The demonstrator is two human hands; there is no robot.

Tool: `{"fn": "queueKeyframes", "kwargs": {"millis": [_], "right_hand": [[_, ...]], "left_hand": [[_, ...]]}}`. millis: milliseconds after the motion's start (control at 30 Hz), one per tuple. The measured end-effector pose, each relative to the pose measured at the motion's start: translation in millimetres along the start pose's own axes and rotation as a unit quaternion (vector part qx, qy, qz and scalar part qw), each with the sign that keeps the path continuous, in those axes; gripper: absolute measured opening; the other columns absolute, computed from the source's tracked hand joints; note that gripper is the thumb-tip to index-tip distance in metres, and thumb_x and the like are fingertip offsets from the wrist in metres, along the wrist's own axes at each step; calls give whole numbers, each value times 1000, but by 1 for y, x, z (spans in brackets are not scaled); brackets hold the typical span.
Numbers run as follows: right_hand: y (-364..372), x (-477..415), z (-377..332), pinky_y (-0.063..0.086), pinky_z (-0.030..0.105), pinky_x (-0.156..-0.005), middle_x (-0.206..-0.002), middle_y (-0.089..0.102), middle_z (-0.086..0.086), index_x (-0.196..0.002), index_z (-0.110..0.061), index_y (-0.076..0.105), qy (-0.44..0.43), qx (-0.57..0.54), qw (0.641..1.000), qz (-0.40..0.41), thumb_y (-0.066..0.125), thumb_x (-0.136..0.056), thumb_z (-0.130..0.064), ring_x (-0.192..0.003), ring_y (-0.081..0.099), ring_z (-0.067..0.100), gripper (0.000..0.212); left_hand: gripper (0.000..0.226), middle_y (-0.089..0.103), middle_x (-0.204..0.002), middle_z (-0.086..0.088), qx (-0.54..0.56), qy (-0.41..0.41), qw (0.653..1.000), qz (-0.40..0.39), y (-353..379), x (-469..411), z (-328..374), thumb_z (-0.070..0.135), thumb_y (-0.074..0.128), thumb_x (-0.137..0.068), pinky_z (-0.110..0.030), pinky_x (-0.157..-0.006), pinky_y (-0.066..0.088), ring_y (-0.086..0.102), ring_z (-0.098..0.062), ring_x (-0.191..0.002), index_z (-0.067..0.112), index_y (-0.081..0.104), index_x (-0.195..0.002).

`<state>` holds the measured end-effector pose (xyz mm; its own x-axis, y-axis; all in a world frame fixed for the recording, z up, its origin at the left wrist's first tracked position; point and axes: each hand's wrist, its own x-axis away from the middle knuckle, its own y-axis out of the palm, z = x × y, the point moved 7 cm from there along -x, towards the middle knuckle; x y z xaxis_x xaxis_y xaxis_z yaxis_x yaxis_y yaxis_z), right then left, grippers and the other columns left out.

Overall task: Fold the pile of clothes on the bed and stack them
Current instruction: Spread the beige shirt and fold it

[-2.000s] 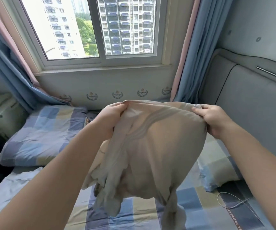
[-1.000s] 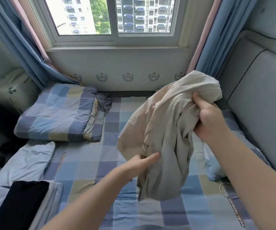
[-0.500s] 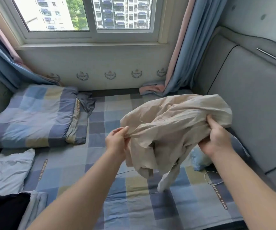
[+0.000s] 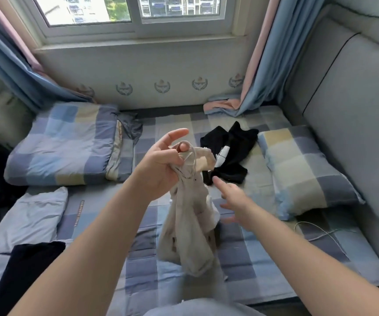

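The checked bed (image 4: 263, 258) lies below; over its middle hangs a bunched beige garment (image 4: 190, 224); the left hand (image 4: 161, 165) grips its top in curled fingers; the right hand (image 4: 231, 199), spread and empty, reaches just beside it; it should probably catch a matching edge, so the cloth spreads flat before folding.

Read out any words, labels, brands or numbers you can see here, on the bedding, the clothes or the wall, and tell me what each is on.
Nothing reads clearly.
On the bed sheet, an orange strip: too blurred to read.
On the folded quilt, an edge strip: too blurred to read.
On the black garment, a white patch: too small to read.
On the wall crests: no legible words.
On the beige garment: no lettering shows.
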<state>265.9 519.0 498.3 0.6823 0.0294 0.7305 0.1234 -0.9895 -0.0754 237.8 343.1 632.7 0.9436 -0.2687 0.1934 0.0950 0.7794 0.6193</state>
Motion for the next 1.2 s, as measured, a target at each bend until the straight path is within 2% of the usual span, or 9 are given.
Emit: {"fn": "queueKeyframes", "kwargs": {"millis": [100,300,467,567,667,767,900,1067,1200], "right_hand": [[58,2,-8,57,52,-75,-113,59,7,-112,-20,63,93,-98,987,-88,74,-66,-75,-103,61,38,72],[99,-15,-13,49,24,-52,-81,56,2,-92,-17,68,62,-190,977,-74,65,-91,-12,-60,51,13,6],[65,-7,5,55,27,-53,-69,62,9,-96,-7,59,-48,-162,979,116,50,-95,-4,-49,61,13,10],[60,10,19,57,33,-66,-88,67,12,-91,-11,61,-91,-195,960,178,49,-94,-1,-71,67,19,16],[69,28,23,59,41,-72,-83,68,12,-93,-11,63,-118,-254,947,159,43,-96,0,-76,67,25,23],[81,43,38,60,48,-74,-61,66,10,-91,-6,57,-108,-340,924,134,35,-96,4,-57,67,23,25],[82,62,63,58,30,-48,-55,63,2,-83,-13,56,-42,-336,925,172,42,-101,-8,-47,63,16,23],[78,98,68,51,24,-38,-53,65,0,-87,-15,60,-58,-223,954,189,48,-102,-10,-42,62,10,20],[76,137,46,56,26,-49,-60,63,3,-96,-12,62,-122,-184,963,155,49,-101,-6,-49,62,11,15]], "left_hand": [[63,51,-78,-3,12,6,1000,-28,0,14,15,-17,37,-65,-23,-57,47,51,-15,-66,12,59,-117],[54,56,-85,-5,-120,60,989,58,-54,41,57,-13,49,-66,-25,-61,47,53,-16,-72,13,63,-111],[41,59,-101,0,-566,101,784,234,-144,56,70,-7,63,-81,-21,-69,47,62,-22,-94,17,57,-114],[37,62,-103,-6,-468,13,818,335,-210,69,35,1,70,-82,-32,-75,53,63,-24,-92,18,54,-111],[21,59,-95,-14,-175,-128,887,408,-248,87,-13,-6,57,-91,-28,-55,53,58,-21,-75,9,53,-106],[13,57,-83,-17,18,-265,890,370,-262,106,-50,-6,42,-98,-21,-44,50,54,-19,-64,-2,50,-89],[8,69,-73,-15,-9,-368,898,241,-264,129,-73,-2,51,-99,-20,-45,51,66,-17,-56,-1,59,-98],[18,64,-62,-5,-143,-276,917,251,-249,139,-54,13,53,-104,-17,-37,42,59,-11,-42,10,57,-87],[17,59,-95,-15,-237,-105,917,303,-231,143,-2,24,54,-102,-29,-58,46,59,-27,-75,12,58,-91]]}}
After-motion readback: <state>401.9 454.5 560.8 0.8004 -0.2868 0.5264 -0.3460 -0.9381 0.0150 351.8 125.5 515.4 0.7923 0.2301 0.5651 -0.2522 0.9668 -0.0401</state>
